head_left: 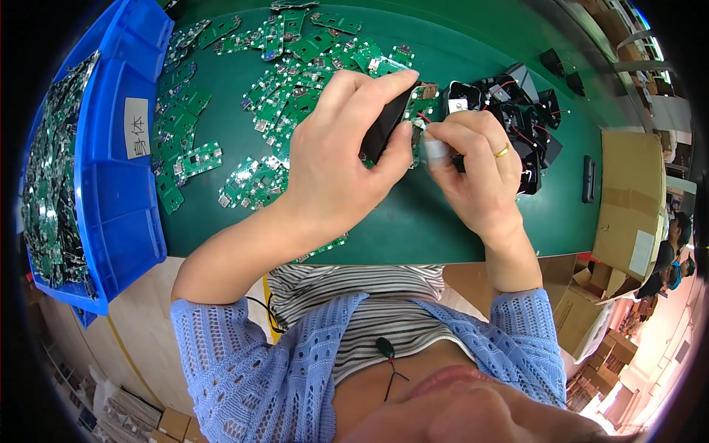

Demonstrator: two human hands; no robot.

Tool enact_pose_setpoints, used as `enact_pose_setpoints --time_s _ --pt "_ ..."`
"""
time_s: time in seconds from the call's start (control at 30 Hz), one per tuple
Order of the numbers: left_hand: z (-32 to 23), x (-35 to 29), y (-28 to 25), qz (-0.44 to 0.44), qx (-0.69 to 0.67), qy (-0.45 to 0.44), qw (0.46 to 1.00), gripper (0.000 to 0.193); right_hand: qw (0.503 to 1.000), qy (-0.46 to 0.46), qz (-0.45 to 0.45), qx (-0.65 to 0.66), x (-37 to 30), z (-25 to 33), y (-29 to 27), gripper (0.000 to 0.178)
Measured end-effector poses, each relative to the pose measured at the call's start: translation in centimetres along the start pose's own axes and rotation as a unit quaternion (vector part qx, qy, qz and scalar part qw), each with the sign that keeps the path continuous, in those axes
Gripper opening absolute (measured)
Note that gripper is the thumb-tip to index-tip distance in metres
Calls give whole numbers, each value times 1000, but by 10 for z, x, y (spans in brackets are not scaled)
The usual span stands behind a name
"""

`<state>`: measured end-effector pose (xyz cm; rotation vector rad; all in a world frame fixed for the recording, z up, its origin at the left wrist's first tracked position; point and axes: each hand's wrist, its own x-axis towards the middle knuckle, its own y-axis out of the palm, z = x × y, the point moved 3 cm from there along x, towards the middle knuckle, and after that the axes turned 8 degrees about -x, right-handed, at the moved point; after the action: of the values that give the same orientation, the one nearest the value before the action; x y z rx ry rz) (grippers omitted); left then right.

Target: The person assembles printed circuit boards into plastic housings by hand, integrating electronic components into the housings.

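Observation:
My left hand (336,140) is closed around a black plastic housing (384,127), tilted up above the table. A green circuit board (419,111) shows at the housing's right side, partly hidden by my fingers. Close beside it, my right hand (476,162) is pinched, with a pale wrap on one fingertip and a ring on one finger. A short red wire (423,117) runs to the pinched fingertips, whose exact hold is small to see. Loose green circuit boards (295,96) lie in a heap behind and left of my left hand.
Black housings with red wires (517,122) are piled behind my right hand. A blue bin (118,184) full of boards stands at the left. Along the right edge are a black bar-shaped part (588,179) and a cardboard box (628,199). The green table (413,232) carries all the parts.

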<state>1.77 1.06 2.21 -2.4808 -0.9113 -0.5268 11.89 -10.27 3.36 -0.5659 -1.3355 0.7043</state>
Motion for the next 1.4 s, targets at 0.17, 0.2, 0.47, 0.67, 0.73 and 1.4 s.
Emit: enact_pose_setpoints --time_s 0.17,0.2,0.47,0.67,0.73,1.4 --pt "4 -1 1 -23 39 45 998 41 1000 -22 8 -20 1 2 0 32" --pt "3 -1 1 -23 39 44 998 41 999 -30 8 -31 1 2 0 31" --pt "-4 -2 4 19 39 25 999 50 999 33 6 -40 0 7 1 27" --pt "-1 -1 3 57 -35 -46 997 54 1000 -3 -2 5 2 0 0 28" --pt "-1 -2 0 56 -26 -51 997 54 1000 -9 -3 26 2 1 0 28" --pt "-2 -2 -1 70 -43 -51 995 52 991 0 104 86 4 -3 -1 33"
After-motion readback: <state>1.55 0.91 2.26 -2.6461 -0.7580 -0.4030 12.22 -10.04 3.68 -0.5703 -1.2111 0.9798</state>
